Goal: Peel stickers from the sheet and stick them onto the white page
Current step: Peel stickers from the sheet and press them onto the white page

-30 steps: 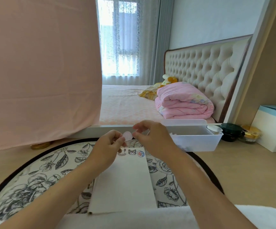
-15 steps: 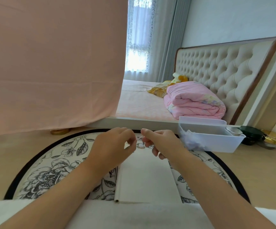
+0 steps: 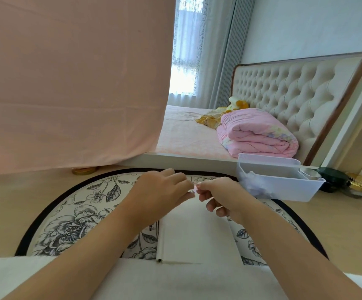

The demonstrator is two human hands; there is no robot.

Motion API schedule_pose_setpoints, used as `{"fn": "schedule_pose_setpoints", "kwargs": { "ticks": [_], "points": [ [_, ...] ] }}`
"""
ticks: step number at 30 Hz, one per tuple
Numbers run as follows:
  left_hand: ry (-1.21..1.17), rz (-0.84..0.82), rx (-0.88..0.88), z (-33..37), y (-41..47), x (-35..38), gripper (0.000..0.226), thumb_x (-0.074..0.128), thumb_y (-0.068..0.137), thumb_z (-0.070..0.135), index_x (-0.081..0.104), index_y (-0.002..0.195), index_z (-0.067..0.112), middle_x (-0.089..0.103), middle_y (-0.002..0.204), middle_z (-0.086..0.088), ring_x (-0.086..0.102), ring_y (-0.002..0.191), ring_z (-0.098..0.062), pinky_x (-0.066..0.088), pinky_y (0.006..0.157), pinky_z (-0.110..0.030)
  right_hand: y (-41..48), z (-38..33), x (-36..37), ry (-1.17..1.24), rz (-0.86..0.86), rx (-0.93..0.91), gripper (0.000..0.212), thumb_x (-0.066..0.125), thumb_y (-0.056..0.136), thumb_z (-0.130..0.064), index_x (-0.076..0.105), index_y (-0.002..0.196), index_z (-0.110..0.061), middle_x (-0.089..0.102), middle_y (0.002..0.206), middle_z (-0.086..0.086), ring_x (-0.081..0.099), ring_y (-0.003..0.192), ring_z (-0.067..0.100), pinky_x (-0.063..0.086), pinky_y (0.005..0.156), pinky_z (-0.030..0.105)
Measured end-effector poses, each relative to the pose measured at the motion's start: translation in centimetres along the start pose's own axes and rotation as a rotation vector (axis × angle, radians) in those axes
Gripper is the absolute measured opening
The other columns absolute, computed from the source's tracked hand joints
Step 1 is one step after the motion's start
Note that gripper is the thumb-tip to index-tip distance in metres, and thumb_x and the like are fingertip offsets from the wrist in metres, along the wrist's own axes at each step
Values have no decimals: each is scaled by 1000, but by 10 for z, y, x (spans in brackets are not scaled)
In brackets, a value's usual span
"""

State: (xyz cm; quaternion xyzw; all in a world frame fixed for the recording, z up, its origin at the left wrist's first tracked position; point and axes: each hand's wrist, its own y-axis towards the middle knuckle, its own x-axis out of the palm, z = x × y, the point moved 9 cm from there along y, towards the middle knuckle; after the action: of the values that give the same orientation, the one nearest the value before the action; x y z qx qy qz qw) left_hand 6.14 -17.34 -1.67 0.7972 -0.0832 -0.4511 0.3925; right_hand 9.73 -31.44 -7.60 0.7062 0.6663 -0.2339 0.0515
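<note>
A pink sticker (image 3: pixel 195 187) pinched above the white page (image 3: pixel 197 234).
Your right hand (image 3: pixel 221 197) pinches it between thumb and forefinger; your left hand (image 3: pixel 160 191) curls in against it, its grip hidden. The page lies just under both.

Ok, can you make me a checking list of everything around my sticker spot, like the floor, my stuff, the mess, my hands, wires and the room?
Surface: round flowered rug on a pale wooden floor.
Job's things: white page lies flat on the rug; tiny pink bit, likely a sticker, above its far end; sticker sheet not seen.
Clutter: white bin with crumpled scraps, dark jar and gold-lidded jar to the right.
Hands: left hand and right hand both pinch the pink bit.
Cables: nothing seen.
Surroundings: bed with a folded pink quilt; hanging pink sheet.
</note>
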Motion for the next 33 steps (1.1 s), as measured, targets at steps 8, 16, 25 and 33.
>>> {"fn": "schedule_pose_setpoints", "kwargs": {
  "ticks": [8,16,25,33],
  "points": [
    [-723,-144,-876,-47,-32,39,17,54,97,44,69,97,37,70,88,23,59,69,-3,50,69,-30,-3,-28,0,-215,-15,-424,26,51,103,-20,59,79,-13,59,76,14,52,54,20,41,57,27],
    [-854,-175,-880,-39,-29,46,22,65,94,28,65,73,25,53,53,24,41,48,0,31,50,-12,-8,-37,-1,-405,65,-556,23,59,98,-27,65,77,-20,50,52,-18,43,52,6,39,59,27],
    [-871,-26,-986,-49,-35,42,17,59,95,28,62,79,27,60,65,11,47,56,-2,39,55,-23,-4,-37,-14,-136,121,-437,13,73,90,-31,74,92,-19,75,81,2,64,56,15,53,53,28],
    [-885,53,-938,-54,-32,34,14,67,93,33,73,80,31,69,74,14,52,62,-2,39,58,-12,-4,-34,-11,96,86,-366,10,71,93,-19,75,92,-10,74,81,1,61,53,12,37,41,19]
  ]
}}
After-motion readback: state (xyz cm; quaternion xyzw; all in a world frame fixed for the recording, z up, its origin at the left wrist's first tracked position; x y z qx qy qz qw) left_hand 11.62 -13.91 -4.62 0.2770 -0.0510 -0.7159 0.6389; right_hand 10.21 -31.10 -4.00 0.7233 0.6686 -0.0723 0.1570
